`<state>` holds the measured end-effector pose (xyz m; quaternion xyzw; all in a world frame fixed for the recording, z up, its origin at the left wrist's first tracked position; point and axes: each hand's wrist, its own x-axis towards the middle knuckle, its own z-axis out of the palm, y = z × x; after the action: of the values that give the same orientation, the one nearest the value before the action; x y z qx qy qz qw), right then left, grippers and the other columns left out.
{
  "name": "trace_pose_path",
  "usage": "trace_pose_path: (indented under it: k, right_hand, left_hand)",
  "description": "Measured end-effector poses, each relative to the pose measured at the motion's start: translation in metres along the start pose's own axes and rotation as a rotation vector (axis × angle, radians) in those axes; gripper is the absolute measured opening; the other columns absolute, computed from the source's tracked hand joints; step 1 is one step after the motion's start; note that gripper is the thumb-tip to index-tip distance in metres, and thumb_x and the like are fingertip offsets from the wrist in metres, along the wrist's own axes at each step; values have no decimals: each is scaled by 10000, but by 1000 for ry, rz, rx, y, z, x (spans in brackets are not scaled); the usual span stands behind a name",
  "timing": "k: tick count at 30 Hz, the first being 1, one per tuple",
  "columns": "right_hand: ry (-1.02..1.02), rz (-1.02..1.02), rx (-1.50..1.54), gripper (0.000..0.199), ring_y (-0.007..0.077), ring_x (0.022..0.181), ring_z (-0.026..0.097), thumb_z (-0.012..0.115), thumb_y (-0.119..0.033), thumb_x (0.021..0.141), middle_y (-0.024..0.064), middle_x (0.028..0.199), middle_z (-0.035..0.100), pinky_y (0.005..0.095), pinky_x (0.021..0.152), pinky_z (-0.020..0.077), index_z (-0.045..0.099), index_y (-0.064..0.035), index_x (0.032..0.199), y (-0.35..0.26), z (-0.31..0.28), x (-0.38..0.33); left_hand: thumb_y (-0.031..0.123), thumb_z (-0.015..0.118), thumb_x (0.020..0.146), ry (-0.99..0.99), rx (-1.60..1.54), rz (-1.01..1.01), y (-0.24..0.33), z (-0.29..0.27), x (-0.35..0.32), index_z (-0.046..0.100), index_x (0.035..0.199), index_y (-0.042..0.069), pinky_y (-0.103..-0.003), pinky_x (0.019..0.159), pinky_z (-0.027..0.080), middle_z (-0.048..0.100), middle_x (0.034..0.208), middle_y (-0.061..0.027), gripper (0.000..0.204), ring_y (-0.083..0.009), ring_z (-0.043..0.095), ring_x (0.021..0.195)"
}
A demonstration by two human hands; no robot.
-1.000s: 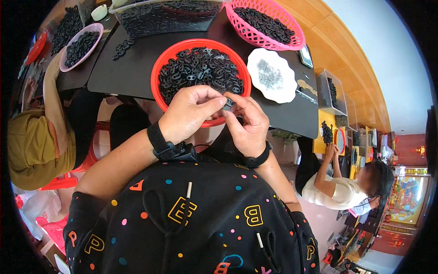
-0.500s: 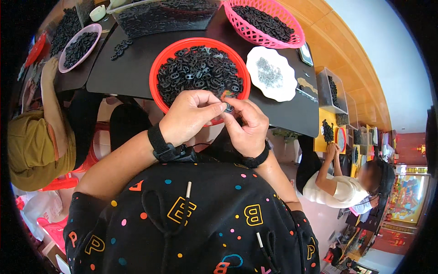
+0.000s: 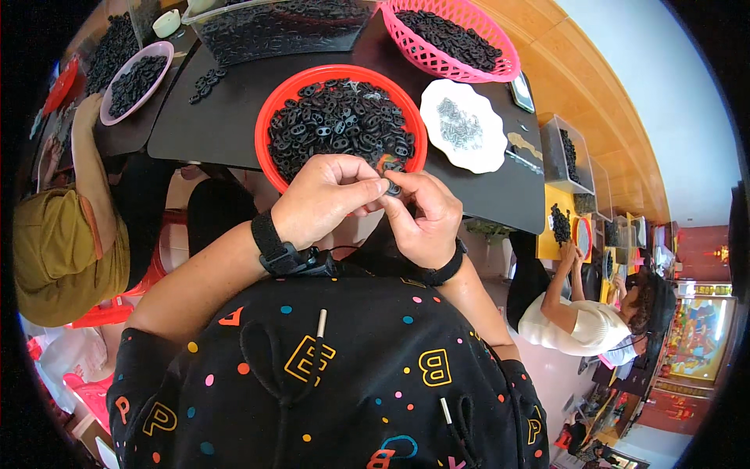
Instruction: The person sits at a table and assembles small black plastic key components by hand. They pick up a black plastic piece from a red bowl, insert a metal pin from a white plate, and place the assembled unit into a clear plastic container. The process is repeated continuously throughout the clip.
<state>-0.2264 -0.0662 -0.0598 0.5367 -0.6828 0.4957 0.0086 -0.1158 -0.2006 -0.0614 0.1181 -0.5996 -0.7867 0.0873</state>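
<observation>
Both of my hands meet just in front of a red basin (image 3: 263, 129) heaped with small black oval parts (image 3: 344, 117), each with two holes. Between my fingertips is one such black oval part (image 3: 393, 188). My left hand (image 3: 328, 194) pinches it with thumb and forefinger. From the other side my right hand (image 3: 426, 215) closes on the same part with its thumb and fingers. Whatever finer detail lies between the fingertips is hidden. A white scalloped plate (image 3: 488, 156) holding small clear pieces (image 3: 459, 123) stands to the right of the basin.
Behind the basin stands a clear bin (image 3: 281, 35) of black parts, with a pink basket (image 3: 508, 66) to its right. A few loose parts (image 3: 207, 84) lie on the dark table (image 3: 207, 129). One co-worker (image 3: 70, 250) sits at left, others (image 3: 578, 316) at right.
My hands stay almost in place, still pinching the black oval part, which has tilted slightly between the fingertips. The right hand has shifted a little.
</observation>
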Motion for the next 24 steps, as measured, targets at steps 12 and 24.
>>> trace_pose_path:
  k: [12,24]
  right_hand:
    - [-12,-87,36,202,234,654,617,677,-14,731,117,770,622,300,582,485,644,-13,930,5,-1,3]
    - [-74,34,89,366,170,680,592,709,-1,696,95,809,609,257,604,480,639,-16,1054,3,4,1]
  left_hand:
    - [185,577,900,-10,0,-48,12,1,-4,627,896,23,-221,678,466,626,809,-14,170,-64,559,728]
    - [147,572,889,21,-27,-88,2,-7,-2,611,943,23,-222,690,473,625,851,-18,140,-70,567,741]
